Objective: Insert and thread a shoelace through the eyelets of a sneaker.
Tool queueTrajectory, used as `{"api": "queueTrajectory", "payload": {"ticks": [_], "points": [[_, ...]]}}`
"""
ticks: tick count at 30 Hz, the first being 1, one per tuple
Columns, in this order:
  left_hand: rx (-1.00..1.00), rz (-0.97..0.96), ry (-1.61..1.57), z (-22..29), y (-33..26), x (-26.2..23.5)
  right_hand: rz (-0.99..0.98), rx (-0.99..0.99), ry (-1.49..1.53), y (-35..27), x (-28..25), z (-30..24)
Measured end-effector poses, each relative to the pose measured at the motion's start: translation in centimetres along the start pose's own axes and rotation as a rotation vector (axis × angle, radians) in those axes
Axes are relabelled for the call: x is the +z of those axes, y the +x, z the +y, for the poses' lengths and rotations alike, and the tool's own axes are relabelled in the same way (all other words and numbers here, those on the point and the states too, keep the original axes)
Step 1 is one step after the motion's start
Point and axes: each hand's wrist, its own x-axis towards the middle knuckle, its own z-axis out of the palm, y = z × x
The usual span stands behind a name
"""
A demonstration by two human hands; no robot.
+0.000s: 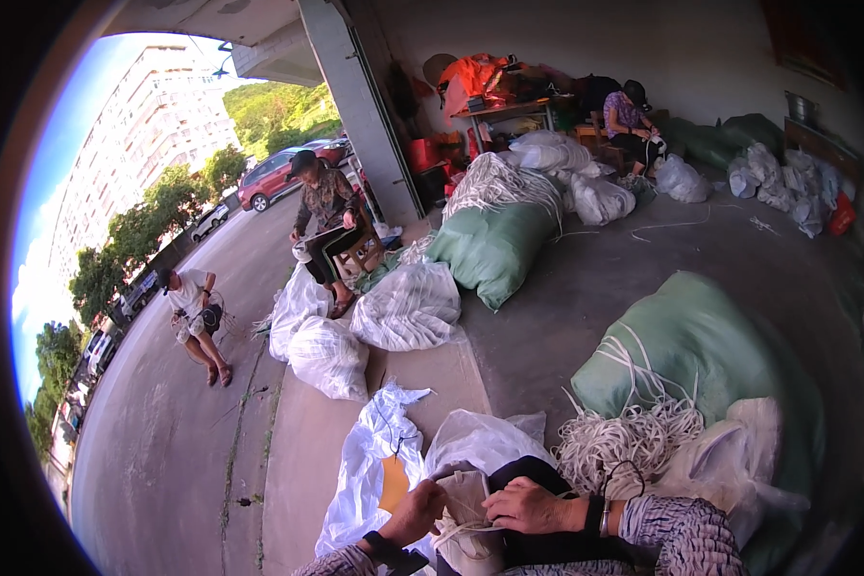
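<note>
a pale corded piece [466, 492] sits toward the left edge of a worker's dark-clad lap [547, 549], the left hand [418, 511] curled closed on its left side. the right hand [528, 506] rests bent-fingered at its right edge; whether it pinches a strand cannot be told. were the left grip to loosen, the piece could slip off the lap's left edge. beside the right forearm, a heap of loose white cord [634, 437] spills below a green sack [686, 336]; its tangled loops could catch the dark wristband [595, 514] and knot.
</note>
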Motion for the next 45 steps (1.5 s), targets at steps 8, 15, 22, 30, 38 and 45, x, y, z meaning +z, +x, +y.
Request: {"api": "queueTrajectory", "payload": {"ticks": [8, 15, 22, 30, 38, 45], "points": [[0.391, 0.278, 0.212, -1.5, -3.1, 2.6, -0.025, 0.373, 0.527, 4.9, 4.1, -4.7], [0.106, 0.599, -0.550, -4.4, -2.1, -2.3, -0.290, 0.638, 1.145, 1.8, 1.4, -0.6], [-0.124, 1.588, -0.852, -25.5, -16.6, -31.1, 1.371, 1.071, 1.344, -16.9, -17.6, 19.8], [-1.054, 1.436, 0.147, -30.8, -30.6, -37.3, 1.351, 1.030, 1.114, -20.0, -20.6, 20.1], [-0.043, 0.340, -0.813, -11.2, -6.4, -6.6, -0.072, 0.542, 0.774, 0.1, -2.8, 1.0], [0.318, 0.421, 0.158, -4.0, -4.9, 3.9, -0.350, 0.127, 0.157, -0.7, 0.6, -5.5]]}}
